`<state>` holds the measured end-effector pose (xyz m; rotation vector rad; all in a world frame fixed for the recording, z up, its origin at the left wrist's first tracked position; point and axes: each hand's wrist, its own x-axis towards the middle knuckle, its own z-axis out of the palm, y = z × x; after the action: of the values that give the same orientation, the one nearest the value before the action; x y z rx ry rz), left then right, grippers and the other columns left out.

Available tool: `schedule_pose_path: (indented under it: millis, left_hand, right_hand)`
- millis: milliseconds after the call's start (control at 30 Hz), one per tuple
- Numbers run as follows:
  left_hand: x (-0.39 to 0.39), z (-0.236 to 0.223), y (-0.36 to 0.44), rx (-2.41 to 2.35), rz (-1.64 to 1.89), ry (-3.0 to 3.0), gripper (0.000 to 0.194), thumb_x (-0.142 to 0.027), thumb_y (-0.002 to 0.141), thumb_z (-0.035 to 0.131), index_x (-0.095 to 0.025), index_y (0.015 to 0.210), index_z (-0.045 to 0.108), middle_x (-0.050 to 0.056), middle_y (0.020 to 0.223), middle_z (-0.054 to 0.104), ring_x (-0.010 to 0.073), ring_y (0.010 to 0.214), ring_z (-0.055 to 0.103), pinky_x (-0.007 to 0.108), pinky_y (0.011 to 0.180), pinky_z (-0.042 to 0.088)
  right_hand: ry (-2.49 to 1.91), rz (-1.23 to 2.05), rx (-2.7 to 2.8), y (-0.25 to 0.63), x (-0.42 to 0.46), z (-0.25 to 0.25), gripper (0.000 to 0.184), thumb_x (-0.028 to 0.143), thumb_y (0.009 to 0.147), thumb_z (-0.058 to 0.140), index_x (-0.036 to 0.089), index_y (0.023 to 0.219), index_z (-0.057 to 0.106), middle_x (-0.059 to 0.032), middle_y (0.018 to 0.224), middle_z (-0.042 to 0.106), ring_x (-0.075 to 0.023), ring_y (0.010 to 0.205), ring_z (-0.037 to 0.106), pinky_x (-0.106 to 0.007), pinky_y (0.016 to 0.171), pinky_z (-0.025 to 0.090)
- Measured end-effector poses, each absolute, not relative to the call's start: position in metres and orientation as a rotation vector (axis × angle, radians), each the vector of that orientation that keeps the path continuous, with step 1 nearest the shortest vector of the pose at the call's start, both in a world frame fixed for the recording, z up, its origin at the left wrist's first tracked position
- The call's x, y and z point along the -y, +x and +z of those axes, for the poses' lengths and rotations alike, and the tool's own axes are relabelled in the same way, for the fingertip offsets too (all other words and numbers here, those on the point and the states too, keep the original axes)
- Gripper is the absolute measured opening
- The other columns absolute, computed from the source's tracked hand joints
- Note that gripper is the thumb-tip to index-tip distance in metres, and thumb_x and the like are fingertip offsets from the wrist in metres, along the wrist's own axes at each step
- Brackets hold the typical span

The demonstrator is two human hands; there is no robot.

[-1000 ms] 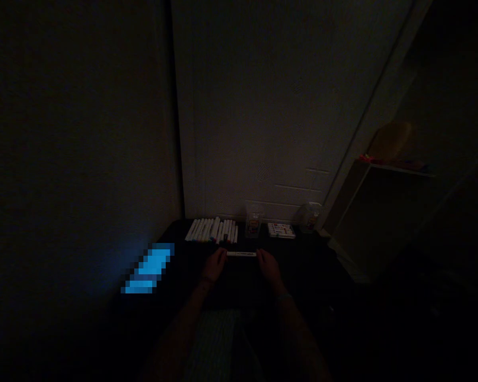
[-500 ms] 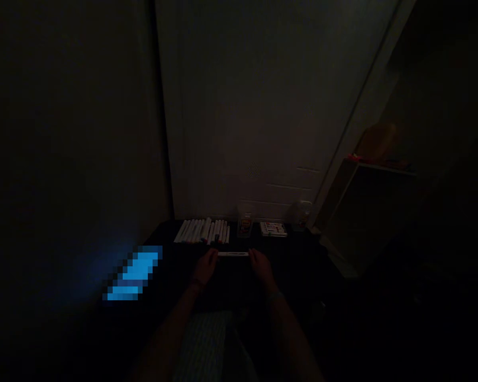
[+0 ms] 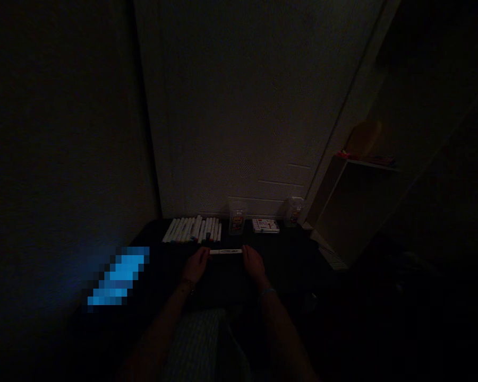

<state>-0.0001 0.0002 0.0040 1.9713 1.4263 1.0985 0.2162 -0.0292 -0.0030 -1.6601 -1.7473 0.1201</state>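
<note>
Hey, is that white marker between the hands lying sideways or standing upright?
Sideways: the white marker runs level between the left hand and right hand, one end at each hand.

I report one white marker (image 3: 225,251) between my left hand (image 3: 195,265) and my right hand (image 3: 255,264), its long axis level and running crosswise to my view. The barrel is pale, with small dark printing along its middle; the lettering is too dim to read. Each end meets my fingers, and in this light I cannot tell whether it is lifted or resting on the dark table (image 3: 287,254). It sits near the front of a row of similar markers (image 3: 191,230).
</note>
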Motion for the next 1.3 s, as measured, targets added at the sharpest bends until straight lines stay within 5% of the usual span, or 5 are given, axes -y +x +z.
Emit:
schedule_pose_path:
  millis: [400,1300]
  left_hand:
    - [-0.009,-0.009,-0.001,-1.377,1.101,1.925,0.036,-0.049,0.076,0.038,-0.02,0.091,0.052,0.001,0.081,0.063,0.015,0.074,0.058,0.024,0.067,0.043]
    - [-0.008,-0.005,-0.002,-1.427,1.13,1.98,0.032,-0.042,0.081,0.029,-0.021,0.084,0.053,0.0,0.074,0.062,0.0147,0.072,0.057,0.024,0.069,0.041]
  right_hand:
    - [-1.64,0.12,1.765,0.215,0.029,-0.003,0.04,0.038,0.09,0.021,0.02,0.09,0.057,-0.0036,0.088,0.061,-0.0128,0.083,0.054,-0.022,0.074,0.037]
    - [-1.627,0.115,1.751,0.216,0.03,-0.003,0.038,0.041,0.089,0.025,0.021,0.091,0.057,-0.0036,0.089,0.061,-0.0127,0.084,0.054,-0.021,0.075,0.036]
